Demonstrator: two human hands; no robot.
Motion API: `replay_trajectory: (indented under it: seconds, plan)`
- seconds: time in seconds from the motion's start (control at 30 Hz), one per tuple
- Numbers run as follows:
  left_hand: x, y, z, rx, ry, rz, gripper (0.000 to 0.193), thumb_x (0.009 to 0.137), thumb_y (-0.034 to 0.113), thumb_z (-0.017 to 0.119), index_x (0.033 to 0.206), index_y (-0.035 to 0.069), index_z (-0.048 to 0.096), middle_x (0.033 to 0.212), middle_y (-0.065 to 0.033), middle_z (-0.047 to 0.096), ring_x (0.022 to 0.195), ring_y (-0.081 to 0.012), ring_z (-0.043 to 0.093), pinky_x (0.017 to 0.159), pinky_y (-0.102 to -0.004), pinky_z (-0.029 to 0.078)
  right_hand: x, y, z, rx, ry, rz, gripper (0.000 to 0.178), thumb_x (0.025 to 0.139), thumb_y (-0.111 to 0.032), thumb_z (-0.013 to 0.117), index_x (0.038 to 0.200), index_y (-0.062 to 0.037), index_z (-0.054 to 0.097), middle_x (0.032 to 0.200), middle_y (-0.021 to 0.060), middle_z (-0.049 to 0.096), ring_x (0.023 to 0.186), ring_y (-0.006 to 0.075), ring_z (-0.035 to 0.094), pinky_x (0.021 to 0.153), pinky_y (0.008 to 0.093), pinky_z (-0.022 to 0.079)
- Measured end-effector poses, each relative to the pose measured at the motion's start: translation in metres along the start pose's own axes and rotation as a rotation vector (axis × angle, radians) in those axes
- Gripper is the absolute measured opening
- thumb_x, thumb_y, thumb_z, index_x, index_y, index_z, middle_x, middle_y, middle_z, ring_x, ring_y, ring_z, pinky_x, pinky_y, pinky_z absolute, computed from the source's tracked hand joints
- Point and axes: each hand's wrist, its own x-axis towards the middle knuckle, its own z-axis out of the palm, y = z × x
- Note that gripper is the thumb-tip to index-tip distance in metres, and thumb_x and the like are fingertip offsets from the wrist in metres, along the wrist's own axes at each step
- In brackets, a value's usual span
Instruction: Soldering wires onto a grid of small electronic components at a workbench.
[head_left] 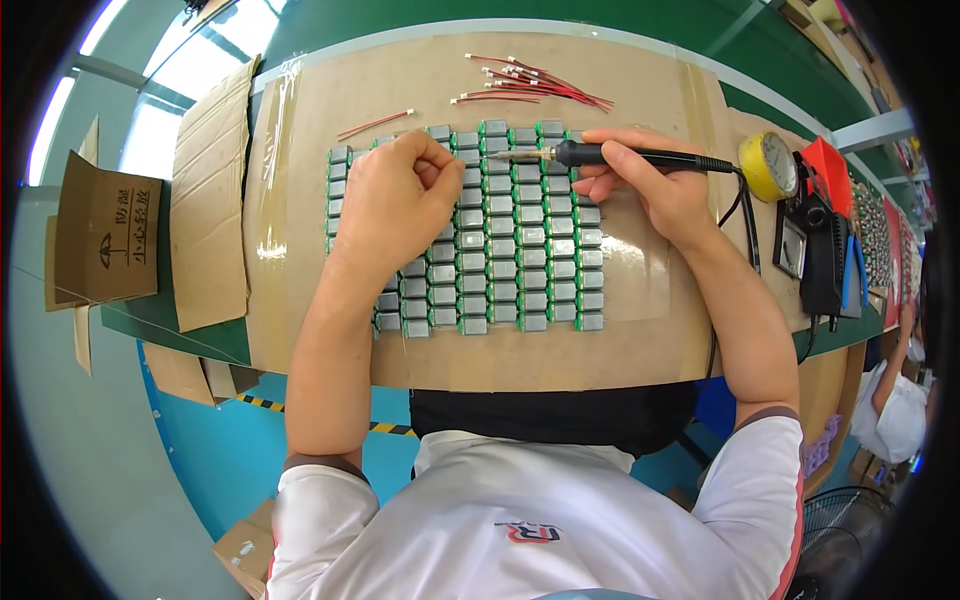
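Right grip (658, 182) (iron (580, 153)) at modules' (501, 255) edge

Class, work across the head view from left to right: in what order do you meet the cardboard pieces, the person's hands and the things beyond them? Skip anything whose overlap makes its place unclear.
Open cardboard box → flat cardboard sheet → left hand → right hand → yellow tape roll → blue-handled tool.

A green table (170, 332) carries a taped-down brown sheet (500, 368), and on that lie rows of grey-and-green blocks (500, 240), red-and-black wires (535, 82) and, leftward, flat cardboard (210, 200)
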Motion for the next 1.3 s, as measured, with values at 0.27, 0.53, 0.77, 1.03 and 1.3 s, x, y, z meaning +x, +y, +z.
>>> replay_trajectory:
  seconds: [0.27, 0.53, 0.77, 1.03, 1.3]
  plan:
    - [0.0, 0.001, -0.001, 0.013, -0.005, 0.019, 0.014, 0.086, 0.013, 0.073, 0.086, -0.001, 0.072, 0.072, -0.0122, 0.072, 0.065, -0.0228, 0.07, 0.064, -0.0338, 0.055, 0.0, 0.0, 0.0, -0.021, -0.016, 0.001, 0.026, 0.102, -0.005, 0.059, 0.122, 0.009, 0.068, 0.098, 0.0197, 0.073, 0.078, 0.0234, 0.075, 0.076, 0.0355, 0.063]
    - [0.0, 0.001, 0.0, 0.028, -0.001, 0.054, 0.014, 0.087, 0.012, 0.073, 0.085, -0.001, 0.072, 0.072, -0.0126, 0.072, 0.064, -0.0229, 0.07, 0.064, -0.034, 0.054, 0.001, -0.001, 0.002, 0.005, 0.006, -0.031, 0.022, 0.1, -0.006, 0.065, 0.115, 0.0067, 0.072, 0.087, 0.016, 0.075, 0.076, 0.0205, 0.075, 0.075, 0.0337, 0.065]
    - [-0.001, 0.001, 0.001, -0.01, 0.043, 0.082, 0.013, 0.086, 0.011, 0.074, 0.084, -0.001, 0.073, 0.07, -0.0114, 0.07, 0.061, -0.0196, 0.067, 0.063, -0.0322, 0.053, -0.002, -0.004, 0.003, 0.026, 0.017, -0.035, 0.022, 0.099, -0.007, 0.065, 0.116, 0.0059, 0.072, 0.087, 0.0157, 0.075, 0.077, 0.0207, 0.076, 0.076, 0.0321, 0.063]
    - [-0.002, 0.003, 0.0, -0.004, 0.017, 0.067, 0.013, 0.084, 0.011, 0.075, 0.081, -0.001, 0.073, 0.067, -0.0104, 0.069, 0.06, -0.0176, 0.066, 0.062, -0.0313, 0.053, -0.01, -0.004, 0.002, 0.009, -0.006, -0.051, 0.023, 0.1, -0.008, 0.065, 0.117, 0.0058, 0.071, 0.086, 0.0146, 0.075, 0.08, 0.0207, 0.076, 0.078, 0.0312, 0.063]
    - [0.0, 0.002, 0.002, -0.025, 0.045, 0.07, 0.014, 0.085, 0.013, 0.075, 0.083, -0.001, 0.073, 0.069, -0.0106, 0.07, 0.061, -0.0177, 0.066, 0.063, -0.0314, 0.053, -0.009, -0.004, 0.004, -0.008, 0.009, -0.021, 0.023, 0.101, -0.008, 0.065, 0.118, 0.0054, 0.071, 0.085, 0.0138, 0.075, 0.08, 0.0199, 0.076, 0.078, 0.0311, 0.063]
